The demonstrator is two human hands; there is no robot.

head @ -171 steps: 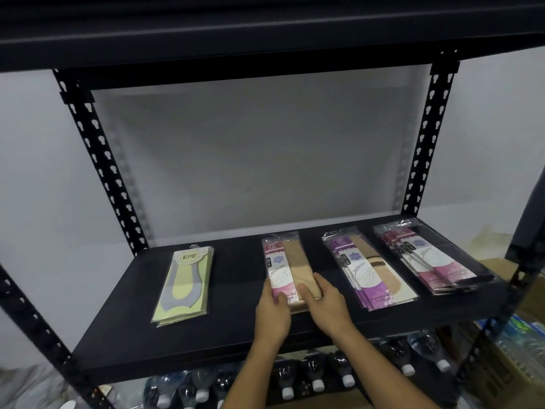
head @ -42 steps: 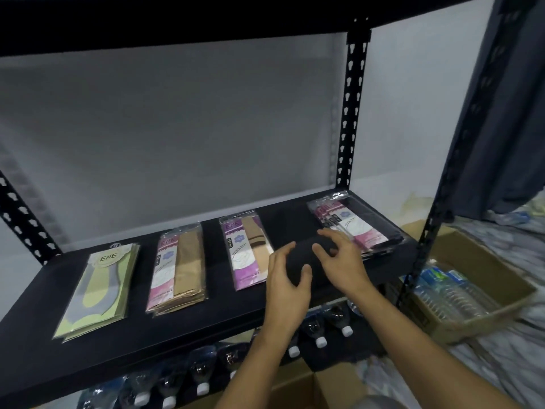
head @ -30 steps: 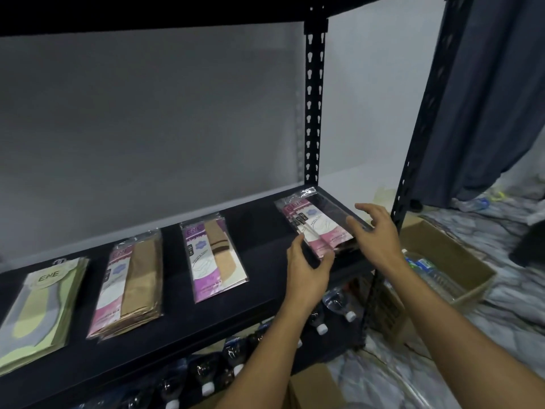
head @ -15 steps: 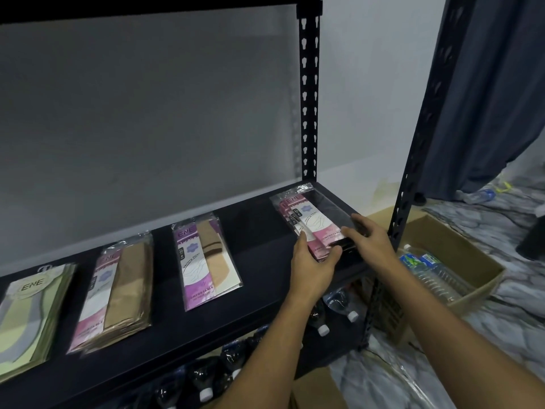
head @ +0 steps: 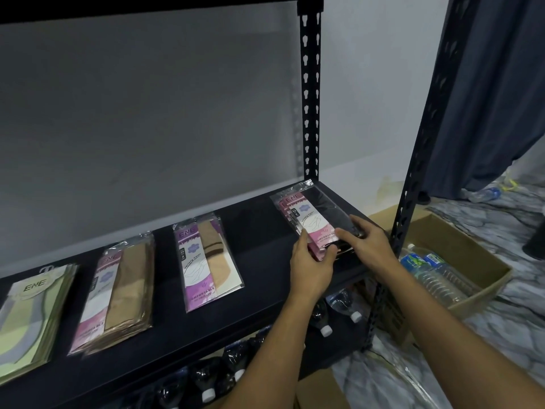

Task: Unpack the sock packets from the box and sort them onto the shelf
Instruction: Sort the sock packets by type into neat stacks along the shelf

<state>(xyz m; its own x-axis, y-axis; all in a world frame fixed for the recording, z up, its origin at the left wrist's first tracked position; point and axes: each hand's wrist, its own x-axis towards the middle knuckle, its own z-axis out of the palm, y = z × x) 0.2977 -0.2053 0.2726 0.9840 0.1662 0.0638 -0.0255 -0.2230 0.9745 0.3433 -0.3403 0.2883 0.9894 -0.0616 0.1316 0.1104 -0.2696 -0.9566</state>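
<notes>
Head view: my left hand (head: 311, 270) pinches the near end of the pink-and-black sock packets (head: 312, 216), thumb along their left edge. My right hand (head: 368, 246) lies over their near right corner, fingers nearly straight, pressing. The stack sits at the right end of the shelf (head: 259, 290). I judge the packets light, floppy and slick in cellophane, so they would slide apart easily and are best squared from both long edges. The purple packets (head: 206, 261) lie well to the left.
</notes>
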